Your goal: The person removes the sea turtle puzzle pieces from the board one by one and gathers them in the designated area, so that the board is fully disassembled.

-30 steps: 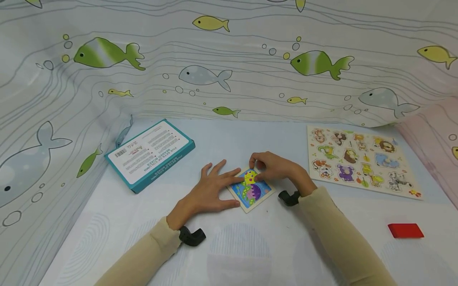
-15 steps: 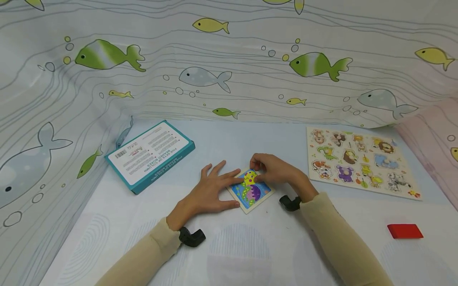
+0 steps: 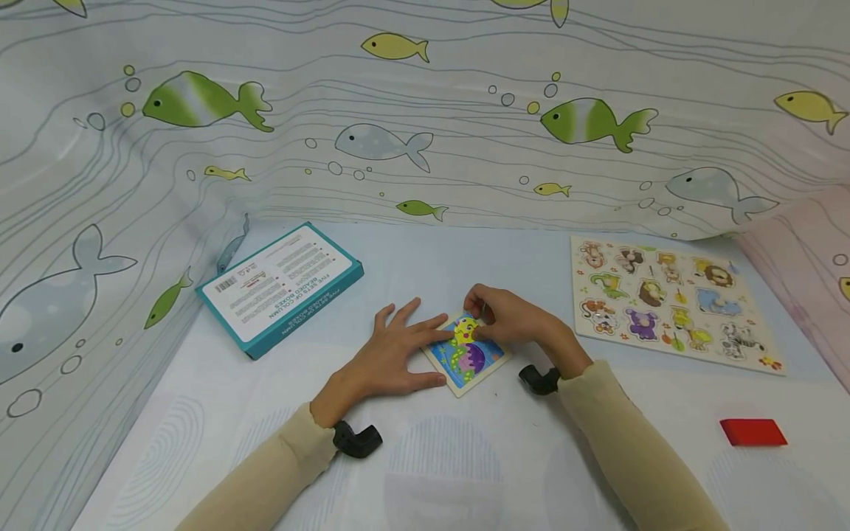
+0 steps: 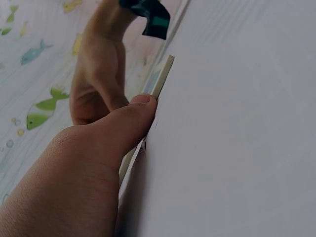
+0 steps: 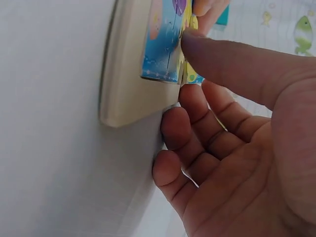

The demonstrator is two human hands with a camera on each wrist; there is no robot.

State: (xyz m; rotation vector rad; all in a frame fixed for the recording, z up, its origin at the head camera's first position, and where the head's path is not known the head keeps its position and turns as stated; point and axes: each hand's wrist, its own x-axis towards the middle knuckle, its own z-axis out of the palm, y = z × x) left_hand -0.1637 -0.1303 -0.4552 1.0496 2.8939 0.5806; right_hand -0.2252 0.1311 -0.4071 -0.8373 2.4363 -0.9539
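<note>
A small square jigsaw puzzle (image 3: 469, 359) lies on the table between the hands, a yellow, green and purple cartoon animal on a blue ground in a pale wooden frame (image 5: 133, 94). My left hand (image 3: 392, 358) is spread flat at its left side, forefinger over the picture and thumb by the near corner; the left wrist view has that thumb (image 4: 131, 118) at the board's edge (image 4: 165, 74). On the far right side, my right hand (image 3: 508, 316) pinches a yellow puzzle piece (image 5: 191, 73), thumb on its face and fingers curled at the board's edge.
A teal and white box (image 3: 279, 287) lies at the back left. An animal peg puzzle board (image 3: 671, 352) lies at the back right. Nearer on the right is a red block (image 3: 753, 432). A fish-print cloth (image 3: 478, 155) hangs behind the table.
The right hand has shifted very slightly toward the near right, its thumb still at the puzzle. The left hand and the other objects stay in place.
</note>
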